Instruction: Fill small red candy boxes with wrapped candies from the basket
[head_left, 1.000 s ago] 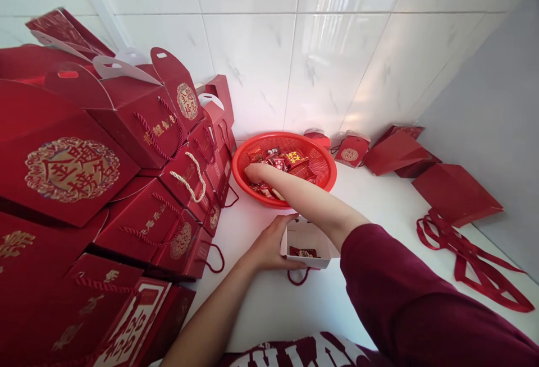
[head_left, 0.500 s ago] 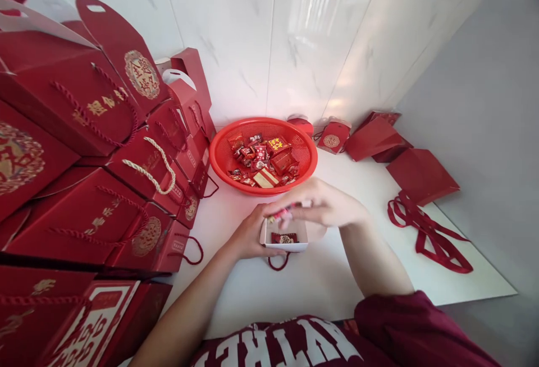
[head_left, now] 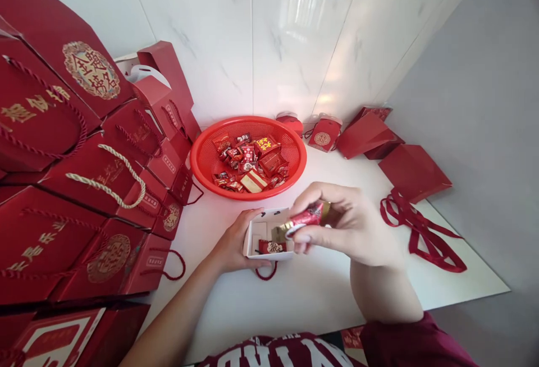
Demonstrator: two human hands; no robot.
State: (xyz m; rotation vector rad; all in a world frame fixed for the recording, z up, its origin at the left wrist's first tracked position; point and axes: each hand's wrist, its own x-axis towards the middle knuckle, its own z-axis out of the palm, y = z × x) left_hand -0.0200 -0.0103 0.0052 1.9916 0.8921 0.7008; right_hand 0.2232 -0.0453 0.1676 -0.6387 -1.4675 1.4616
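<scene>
My left hand (head_left: pixel 236 243) grips the left side of a small open box (head_left: pixel 257 232) with a white inside; a dark red cord loop shows below it. A red wrapped sweet (head_left: pixel 270 246) lies at the bottom of the box. Above the box's right side, my right hand (head_left: pixel 337 224) pinches a red and gold wrapped sweet (head_left: pixel 306 218) between thumb and fingers. Behind the box stands a red plastic basket (head_left: pixel 197 156) with several wrapped sweets and small packets in it.
Stacked red gift boxes (head_left: pixel 84 187) with cord handles fill the left side. Small red boxes (head_left: pixel 325 133) stand along the tiled wall, and a larger red box (head_left: pixel 415 171) is at the right. A dark red ribbon (head_left: pixel 421 232) lies near the table's right edge.
My right hand has moved slightly right, and its sweet now shows clearly. The view has shifted, so the box, basket and stacked boxes appear farther left.
</scene>
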